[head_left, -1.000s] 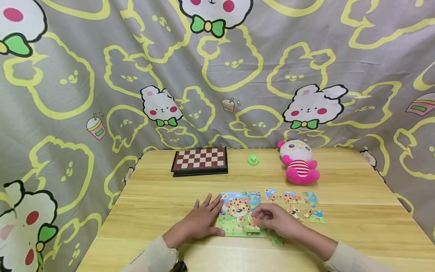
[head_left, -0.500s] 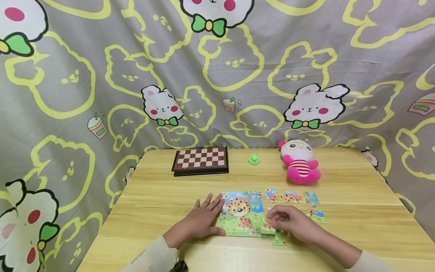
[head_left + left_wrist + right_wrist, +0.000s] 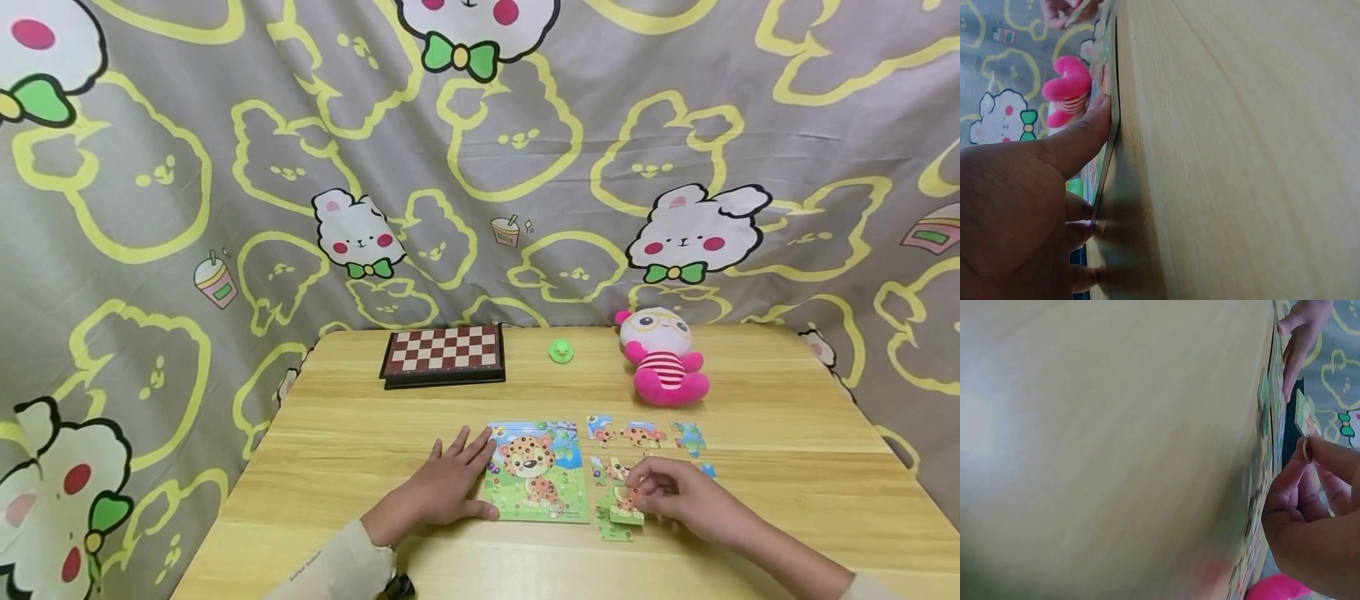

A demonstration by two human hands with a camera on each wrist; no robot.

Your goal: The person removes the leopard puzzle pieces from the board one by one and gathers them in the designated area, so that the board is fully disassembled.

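Observation:
A square jigsaw board [image 3: 528,467] with a cartoon leopard lies on the table. My left hand [image 3: 438,492] rests at its left side with fingers spread; in the left wrist view the thumb [image 3: 1088,134] presses on the board's edge. My right hand [image 3: 678,496] pinches a puzzle piece [image 3: 624,505] between thumb and index finger, right of the board and over the loose pieces. In the right wrist view this puzzle piece [image 3: 1305,417] is raised and tilted above the tabletop. The other fingers of that hand curl inward.
Several loose puzzle pieces [image 3: 642,435] lie right of the board, some partly hidden by the right hand. Behind stand a folded chessboard [image 3: 444,350], a small green duck [image 3: 561,351] and a pink plush toy [image 3: 663,358]. A patterned curtain [image 3: 465,275] hangs beyond the wooden table [image 3: 330,450].
My right hand has moved right, carrying the puzzle piece from over the board's lower right corner to over the loose pieces. My left hand has stayed in place.

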